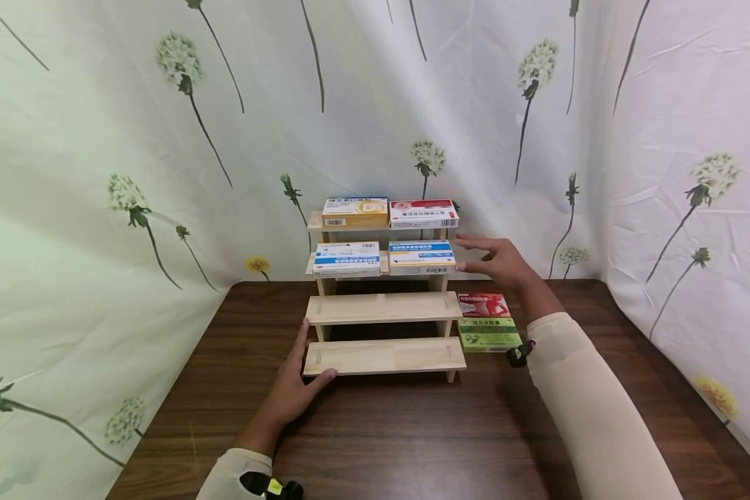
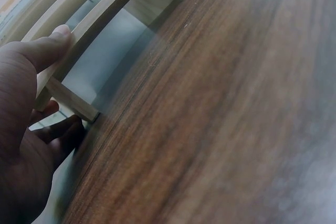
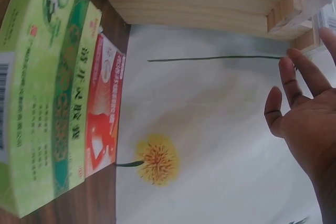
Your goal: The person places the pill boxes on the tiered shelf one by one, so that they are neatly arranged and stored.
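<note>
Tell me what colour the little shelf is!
The shelf is pale beige, clearest in the head view.

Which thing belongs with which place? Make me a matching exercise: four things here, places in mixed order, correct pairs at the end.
Things:
1. green box
2. yellow-and-white box
3. left hand
4. right hand

Places:
A. on the top step, left side
B. just right of a blue-and-white box
C. at the lower left of the rack
D. on the table

Pairs: 1-D, 2-A, 3-C, 4-B
</note>
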Tool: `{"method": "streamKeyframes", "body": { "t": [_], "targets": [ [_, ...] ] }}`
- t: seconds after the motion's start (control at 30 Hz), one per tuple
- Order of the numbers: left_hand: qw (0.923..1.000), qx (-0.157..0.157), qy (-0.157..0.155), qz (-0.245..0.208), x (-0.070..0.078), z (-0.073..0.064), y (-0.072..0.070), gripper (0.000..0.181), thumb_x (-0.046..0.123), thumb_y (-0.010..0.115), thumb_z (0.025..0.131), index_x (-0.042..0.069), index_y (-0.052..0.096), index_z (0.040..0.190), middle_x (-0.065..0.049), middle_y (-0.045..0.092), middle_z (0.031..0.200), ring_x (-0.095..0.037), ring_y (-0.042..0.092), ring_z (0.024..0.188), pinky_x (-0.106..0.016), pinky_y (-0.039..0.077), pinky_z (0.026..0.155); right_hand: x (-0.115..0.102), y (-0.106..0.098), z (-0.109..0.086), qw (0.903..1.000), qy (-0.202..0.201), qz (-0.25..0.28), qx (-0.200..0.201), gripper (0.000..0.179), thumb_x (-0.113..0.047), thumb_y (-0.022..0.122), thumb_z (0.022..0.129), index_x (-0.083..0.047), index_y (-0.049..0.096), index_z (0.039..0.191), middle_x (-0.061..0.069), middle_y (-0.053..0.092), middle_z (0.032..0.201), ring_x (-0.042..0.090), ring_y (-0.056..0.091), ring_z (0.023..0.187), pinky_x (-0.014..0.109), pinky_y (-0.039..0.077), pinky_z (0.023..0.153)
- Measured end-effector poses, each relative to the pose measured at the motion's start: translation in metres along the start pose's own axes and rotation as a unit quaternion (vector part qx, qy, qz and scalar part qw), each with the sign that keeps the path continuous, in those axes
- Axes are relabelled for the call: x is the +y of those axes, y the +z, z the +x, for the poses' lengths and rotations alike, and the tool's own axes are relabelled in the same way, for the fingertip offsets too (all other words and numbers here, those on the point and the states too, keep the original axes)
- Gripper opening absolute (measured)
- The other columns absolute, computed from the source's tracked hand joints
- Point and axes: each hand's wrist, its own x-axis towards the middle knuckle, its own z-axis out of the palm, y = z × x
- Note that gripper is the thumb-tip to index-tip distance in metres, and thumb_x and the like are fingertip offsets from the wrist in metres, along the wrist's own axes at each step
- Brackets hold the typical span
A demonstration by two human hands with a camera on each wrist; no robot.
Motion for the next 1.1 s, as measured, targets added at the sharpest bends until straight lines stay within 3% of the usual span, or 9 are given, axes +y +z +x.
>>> {"method": "streamKeyframes", "body": {
  "t": [0.3,0.6,0.83,1.0,1.1],
  "targets": [
    [1.0000,0.000,-0.001,0.001,-0.001,0.000,0.000,0.115,0.038,0.083,0.100,0.043,-0.003,0.176,-0.026,0.041,0.171,-0.047,0.045,0.156,-0.071,0.033,0.125,0.017,-0.006,-0.013,0.9996,0.012,-0.007,0.024,0.059,-0.031,0.081,0.102,-0.017,0.062,0.157,0.007,0.052,0.169,0.037,0.051,0.150,0.045,0.049,0.105],
    [1.0000,-0.001,-0.003,0.003,0.000,0.000,0.000,0.115,0.038,0.083,0.100,0.042,-0.003,0.176,-0.025,0.040,0.173,-0.047,0.044,0.157,-0.070,0.032,0.126,0.027,-0.013,-0.029,0.9994,0.024,0.016,0.019,0.059,-0.027,0.082,0.101,-0.015,0.063,0.155,0.011,0.053,0.169,0.041,0.046,0.156,0.064,0.045,0.119],
    [1.0000,0.000,-0.001,0.001,0.001,0.000,0.000,0.115,0.037,0.083,0.099,0.042,-0.003,0.176,-0.026,0.042,0.171,-0.047,0.046,0.156,-0.070,0.033,0.125,0.039,-0.016,-0.042,0.9995,0.027,-0.009,0.014,0.059,-0.027,0.083,0.100,-0.015,0.064,0.155,0.011,0.054,0.167,0.039,0.054,0.150,0.047,0.052,0.104],
    [1.0000,0.001,0.002,0.001,0.001,0.000,0.000,0.115,0.036,0.083,0.100,0.042,-0.003,0.176,-0.027,0.041,0.171,-0.048,0.045,0.156,-0.071,0.033,0.125,0.048,-0.017,-0.051,0.9998,0.021,-0.002,0.000,0.059,-0.020,0.081,0.102,-0.011,0.062,0.156,0.016,0.051,0.169,0.045,0.050,0.152,0.065,0.049,0.116],
    [1.0000,0.000,0.000,0.004,0.001,0.000,0.000,0.115,0.037,0.083,0.100,0.042,-0.003,0.176,-0.027,0.040,0.172,-0.048,0.044,0.157,-0.072,0.033,0.125,0.053,-0.017,-0.057,0.9999,0.014,-0.002,0.000,0.058,-0.016,0.080,0.102,-0.008,0.061,0.156,0.020,0.052,0.167,0.049,0.052,0.148,0.068,0.047,0.117]
  ]
}}
